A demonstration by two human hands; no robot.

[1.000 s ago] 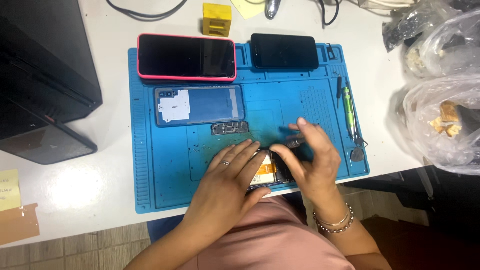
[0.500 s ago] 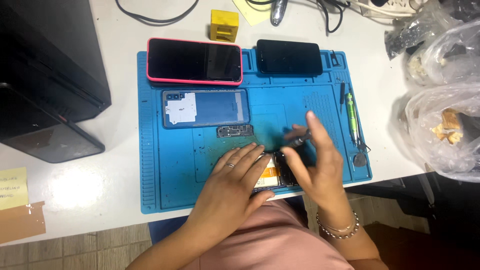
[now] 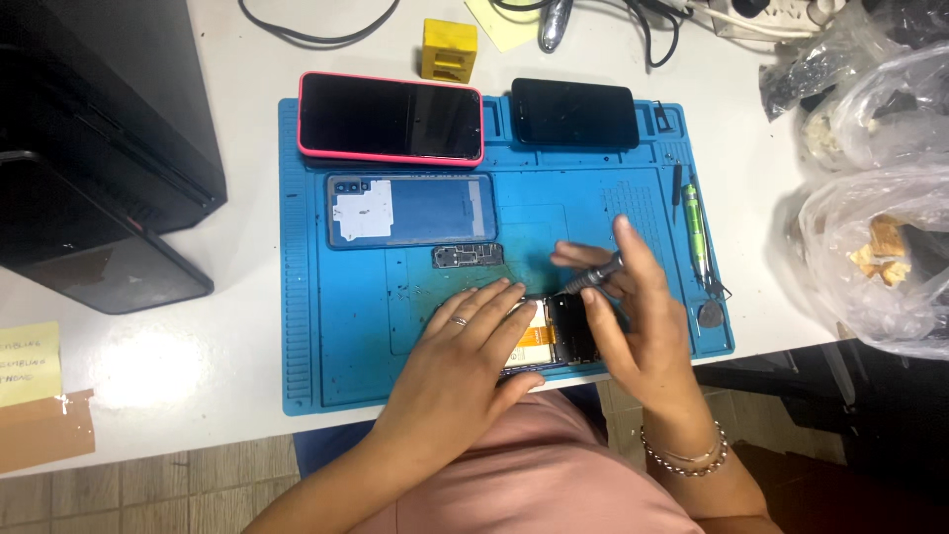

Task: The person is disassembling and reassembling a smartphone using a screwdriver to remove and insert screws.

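An opened phone [image 3: 563,334] lies at the near edge of the blue work mat [image 3: 326,316], its black and orange insides showing. My left hand [image 3: 465,356] rests flat on its left part, a ring on one finger. My right hand [image 3: 633,316] holds a small grey screwdriver [image 3: 591,279] with the tip pointing down-left at the phone's top edge. A small black circuit part [image 3: 468,256] lies on the mat just above my left hand. A blue phone back cover [image 3: 410,210] lies further up the mat.
A phone in a pink case [image 3: 390,117] and a black phone [image 3: 573,113] lie along the mat's far edge. A green screwdriver [image 3: 696,229] lies at the mat's right side. Black computer case [image 3: 89,148] at left, plastic bags [image 3: 870,198] at right, yellow block [image 3: 449,49] behind.
The view shifted, so the mat sits further right and lower. My right hand drew the screwdriver up into a pinch grip over the phone; my left hand stayed on the phone.
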